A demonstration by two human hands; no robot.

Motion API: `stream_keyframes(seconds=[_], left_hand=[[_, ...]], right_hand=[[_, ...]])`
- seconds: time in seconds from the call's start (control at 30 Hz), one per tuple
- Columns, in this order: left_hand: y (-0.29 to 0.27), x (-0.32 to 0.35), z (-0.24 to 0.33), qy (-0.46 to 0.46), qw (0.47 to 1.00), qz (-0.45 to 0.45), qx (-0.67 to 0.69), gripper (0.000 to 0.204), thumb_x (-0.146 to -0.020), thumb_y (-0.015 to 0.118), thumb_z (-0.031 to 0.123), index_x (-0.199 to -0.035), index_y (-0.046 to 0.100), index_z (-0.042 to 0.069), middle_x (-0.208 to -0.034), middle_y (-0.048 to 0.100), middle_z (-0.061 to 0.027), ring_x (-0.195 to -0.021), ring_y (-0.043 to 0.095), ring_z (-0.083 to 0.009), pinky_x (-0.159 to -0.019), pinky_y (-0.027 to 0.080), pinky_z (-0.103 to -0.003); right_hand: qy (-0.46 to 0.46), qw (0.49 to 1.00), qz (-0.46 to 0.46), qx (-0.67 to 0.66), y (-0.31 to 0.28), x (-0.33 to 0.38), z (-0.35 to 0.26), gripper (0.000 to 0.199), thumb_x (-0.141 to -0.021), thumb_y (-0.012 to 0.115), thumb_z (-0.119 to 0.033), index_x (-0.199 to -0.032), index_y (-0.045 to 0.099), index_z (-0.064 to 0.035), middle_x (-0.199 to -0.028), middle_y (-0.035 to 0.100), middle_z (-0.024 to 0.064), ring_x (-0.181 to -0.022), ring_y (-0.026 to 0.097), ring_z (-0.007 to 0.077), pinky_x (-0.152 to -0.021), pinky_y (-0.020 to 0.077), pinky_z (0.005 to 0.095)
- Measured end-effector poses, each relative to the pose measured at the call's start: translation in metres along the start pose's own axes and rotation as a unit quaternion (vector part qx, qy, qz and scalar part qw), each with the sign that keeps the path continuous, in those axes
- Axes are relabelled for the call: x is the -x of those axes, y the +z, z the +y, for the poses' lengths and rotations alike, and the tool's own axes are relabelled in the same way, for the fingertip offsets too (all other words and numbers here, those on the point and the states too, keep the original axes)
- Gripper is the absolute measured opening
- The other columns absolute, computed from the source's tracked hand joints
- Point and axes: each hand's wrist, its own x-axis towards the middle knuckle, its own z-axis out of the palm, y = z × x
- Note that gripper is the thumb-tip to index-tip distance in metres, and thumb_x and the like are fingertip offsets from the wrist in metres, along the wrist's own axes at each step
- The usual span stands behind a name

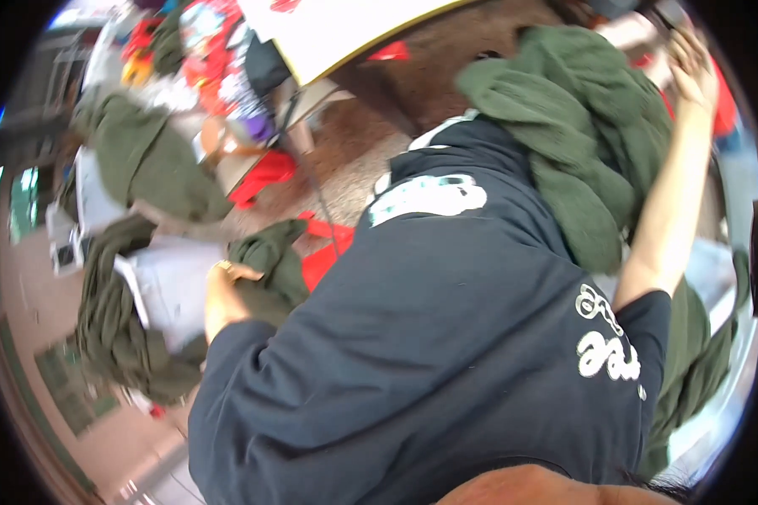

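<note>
At the left, my left hand [237,271], with a yellow band at the wrist, lies on dark green knit cloth [269,257] beside a pale panel-like surface [173,273]. Its visible fingers are stretched out, and I see no fold gripped between them. My right arm reaches far out to the upper right. There my right hand [692,71] is raised with its fingers loosely apart and a little blurred, near a red item [723,97]. Between my body and that arm bunches a large heap of dark green cloth [581,126].
A white table with a yellow edge [345,38] stands ahead. More green cloth [147,160] drapes at the left, and colourful cloth [215,59] is piled beyond it. Red pieces [265,177] lie low near the table. Further green cloth [691,370] hangs at my right side.
</note>
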Motion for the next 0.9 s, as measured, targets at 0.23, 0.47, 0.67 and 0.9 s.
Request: stream_keyframes(seconds=[0.23, 0.47, 0.67, 0.9], left_hand=[[-0.177, 0.112, 0.064, 0.210, 0.967, 0.075, 0.121, 0.042, -0.088, 0.066, 0.044, -0.099, 0.072, 0.005, -0.091, 0.072, -0.0099, -0.071, 0.068, -0.0179, -0.062, 0.057, -0.035], [-0.158, 0.317, 0.215, 0.754, 0.646, -0.094, 0.067, 0.023, -0.092, 0.064, 0.021, -0.099, 0.068, -0.001, -0.093, 0.067, -0.0058, -0.080, 0.063, -0.0118, -0.070, 0.051, -0.026], [-0.098, 0.370, 0.385, 0.900, 0.416, 0.125, 0.044, 0.016, -0.092, 0.061, 0.006, -0.106, 0.067, 0.003, -0.107, 0.065, -0.0056, -0.098, 0.060, -0.0134, -0.086, 0.048, -0.027], [-0.081, 0.376, 0.501, 0.767, 0.311, 0.555, -0.083, 0.016, -0.083, 0.067, 0.013, -0.098, 0.070, 0.009, -0.105, 0.068, -0.0101, -0.105, 0.062, -0.0279, -0.095, 0.046, -0.044]], right_hand=[[0.142, 0.875, -0.159, -0.435, 0.017, 0.084, 0.010, 0.035, -0.101, 0.047, -0.021, -0.133, 0.048, -0.0065, -0.068, 0.040, -0.0040, -0.051, 0.031, 0.0062, -0.041, 0.0251, 0.0206], [-0.058, 0.984, -0.002, 0.166, 0.049, 0.153, 0.043, 0.039, -0.097, 0.053, -0.016, -0.133, 0.050, 0.0003, -0.070, 0.046, -0.0034, -0.047, 0.033, 0.0028, -0.041, 0.0257, 0.0181], [-0.074, 0.812, 0.299, 0.496, 0.104, 0.215, 0.086, 0.041, -0.095, 0.054, -0.011, -0.135, 0.052, 0.0003, -0.072, 0.054, -0.0036, -0.049, 0.033, -0.0015, -0.042, 0.0224, 0.0156], [0.017, 0.746, 0.267, 0.610, 0.077, 0.237, 0.113, 0.045, -0.094, 0.054, -0.011, -0.139, 0.052, -0.0073, -0.078, 0.063, -0.0018, -0.059, 0.041, -0.0005, -0.051, 0.0276, 0.0160]])
